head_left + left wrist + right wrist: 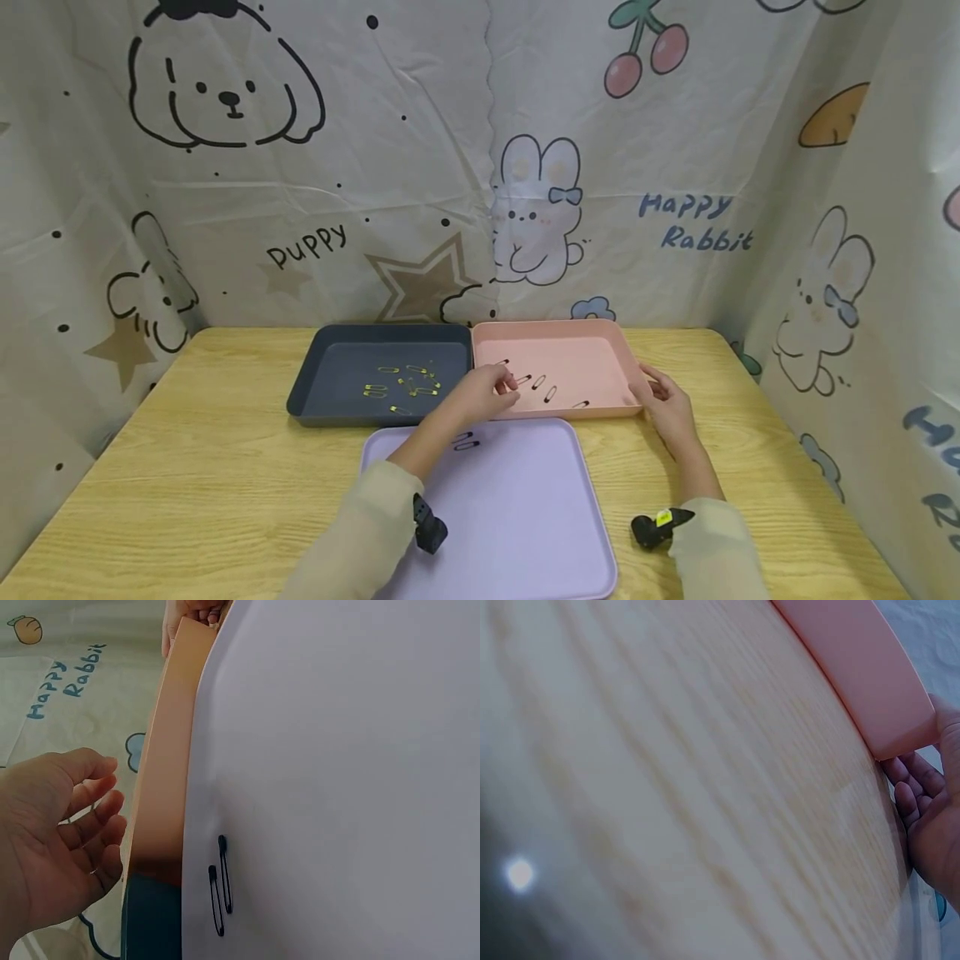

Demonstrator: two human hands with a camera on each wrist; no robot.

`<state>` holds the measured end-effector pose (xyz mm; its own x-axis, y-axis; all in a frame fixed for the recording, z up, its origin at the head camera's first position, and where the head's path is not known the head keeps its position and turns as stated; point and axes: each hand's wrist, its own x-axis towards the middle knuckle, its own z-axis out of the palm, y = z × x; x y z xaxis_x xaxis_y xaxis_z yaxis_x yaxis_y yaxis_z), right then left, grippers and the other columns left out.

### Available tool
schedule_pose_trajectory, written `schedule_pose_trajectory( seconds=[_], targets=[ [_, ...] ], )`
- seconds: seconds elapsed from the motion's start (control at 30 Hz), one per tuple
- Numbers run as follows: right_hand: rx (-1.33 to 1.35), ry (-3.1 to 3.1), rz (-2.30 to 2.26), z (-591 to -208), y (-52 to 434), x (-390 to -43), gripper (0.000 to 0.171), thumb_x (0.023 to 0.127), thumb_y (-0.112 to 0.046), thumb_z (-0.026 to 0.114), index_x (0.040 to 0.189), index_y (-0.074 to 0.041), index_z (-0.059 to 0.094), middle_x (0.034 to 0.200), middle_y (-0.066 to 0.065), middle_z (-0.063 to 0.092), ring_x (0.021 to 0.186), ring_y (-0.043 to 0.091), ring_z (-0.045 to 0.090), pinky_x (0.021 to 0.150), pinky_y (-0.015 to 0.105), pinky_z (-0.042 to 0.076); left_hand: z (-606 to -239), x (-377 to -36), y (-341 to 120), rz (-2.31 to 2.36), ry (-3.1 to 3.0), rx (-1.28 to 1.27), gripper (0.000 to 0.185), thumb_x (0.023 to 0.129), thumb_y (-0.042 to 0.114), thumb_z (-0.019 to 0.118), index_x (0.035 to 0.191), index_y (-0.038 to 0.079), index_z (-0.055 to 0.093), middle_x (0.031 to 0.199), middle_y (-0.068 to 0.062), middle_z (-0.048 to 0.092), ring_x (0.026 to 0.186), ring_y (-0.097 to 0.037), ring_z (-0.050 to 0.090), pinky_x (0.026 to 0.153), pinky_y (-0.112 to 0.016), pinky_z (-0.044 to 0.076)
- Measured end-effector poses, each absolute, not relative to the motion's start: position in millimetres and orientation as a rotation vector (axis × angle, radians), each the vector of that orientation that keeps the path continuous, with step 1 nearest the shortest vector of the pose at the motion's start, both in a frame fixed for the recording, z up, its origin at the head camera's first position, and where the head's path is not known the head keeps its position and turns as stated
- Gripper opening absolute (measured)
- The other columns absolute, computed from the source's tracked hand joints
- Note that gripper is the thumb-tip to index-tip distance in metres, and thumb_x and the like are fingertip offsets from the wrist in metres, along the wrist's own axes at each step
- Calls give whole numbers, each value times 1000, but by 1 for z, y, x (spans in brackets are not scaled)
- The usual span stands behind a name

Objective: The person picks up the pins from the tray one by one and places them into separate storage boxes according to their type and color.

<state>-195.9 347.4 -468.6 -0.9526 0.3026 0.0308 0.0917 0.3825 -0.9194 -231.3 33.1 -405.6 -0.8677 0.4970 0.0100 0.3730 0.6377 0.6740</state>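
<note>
My left hand (486,393) is over the front left part of the pink tray (562,333), its fingers loosely bent, and no pin shows between them in the left wrist view. Close by its fingertips lies a black safety pin (522,380); several more lie in the same tray. At that tray's right front corner, my right hand (667,404) holds the side wall, thumb at the rim and fingers outside. Two black safety pins (226,874) lie side by side on the lilac tray (525,508), near its far edge.
A dark grey tray (307,400) with several yellow safety pins (400,410) stands left of the pink one, edges together. The lilac tray lies in front of both on the wooden table (225,483). Printed cloth (420,167) hangs behind and at both sides.
</note>
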Motion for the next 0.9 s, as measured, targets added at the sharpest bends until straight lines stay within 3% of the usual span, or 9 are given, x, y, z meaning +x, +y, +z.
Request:
schedule_pose_trajectory(
  seconds=[0.63,0.9],
  targets=[
    [-373,-2458,1568,-469,347,-196,58,90,-39,59,140,-13,44,123,14,54,87,-12,48,73,7,41,-408,-210,-3,1025,2644,798,7,86,15,62,88,9,63,76,1,54,69,-10,48,61,-21,41],
    [-327,-2448,1601,-468,346,-195,58,91,-35,58,141,-12,42,128,20,50,87,-15,47,73,6,41,-408,-199,-24,891,2636,920,7,84,16,65,86,9,65,75,3,57,69,-9,49,63,-22,42]
  ],
)
